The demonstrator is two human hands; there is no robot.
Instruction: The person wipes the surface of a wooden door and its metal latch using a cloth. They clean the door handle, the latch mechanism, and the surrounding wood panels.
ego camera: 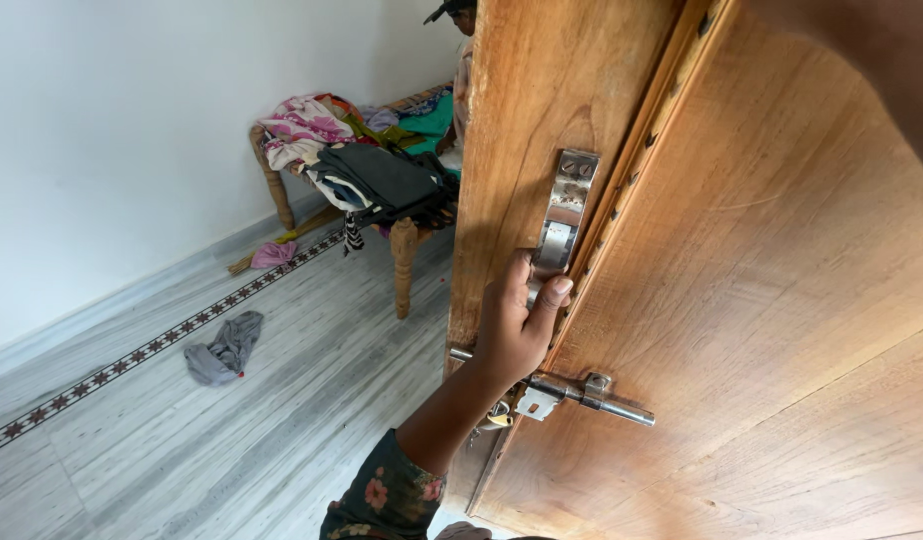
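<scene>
- The left hand is clenched round the lower end of a metal door handle, thumb pressed on its plate.
- The handle sits upright on the edge of a wooden door.
- Just below the hand, a steel sliding bolt crosses the door.
- Well apart, a wooden bench holds a heap of clothes.
- A grey cloth lies on the grey floor.
- The right hand is out of view.

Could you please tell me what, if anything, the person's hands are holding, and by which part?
One hand has its grip around the lower end of the metal door handle on the wooden door. No other hand shows.
</scene>
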